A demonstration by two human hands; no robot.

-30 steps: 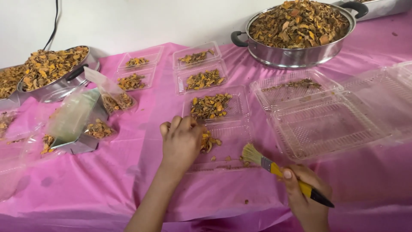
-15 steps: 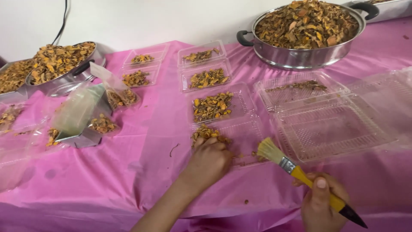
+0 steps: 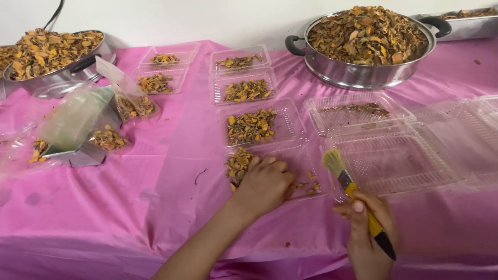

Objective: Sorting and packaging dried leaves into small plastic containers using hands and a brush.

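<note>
Two bare hands are working over a pink plastic-covered table [image 3: 129, 207]. Left hand [image 3: 264, 184] is lying palm down, fingers curled loosely, inside a clear hinged plastic clamshell tray [image 3: 298, 155], touching a small heap of dried orange-brown root slices [image 3: 237, 163] at the tray's near left corner; whether any slices are being pinched under the fingers, I cannot tell. Right hand [image 3: 365, 228] is gripping a yellow-handled paintbrush with pale bristles [image 3: 345, 179], fingers wrapped closed around the handle, bristles pointing up and away, hovering just beside the tray's right edge. A few loose slices are lying in the tray between hand and brush. Beyond are sitting more clear trays with slices [image 3: 251, 127], empty open clamshells [image 3: 399, 155] to the right, and a large steel pan heaped with slices [image 3: 365, 39] at the far edge. Left side is showing clear pouches [image 3: 129, 101] and a second steel pan [image 3: 57, 52].
</note>
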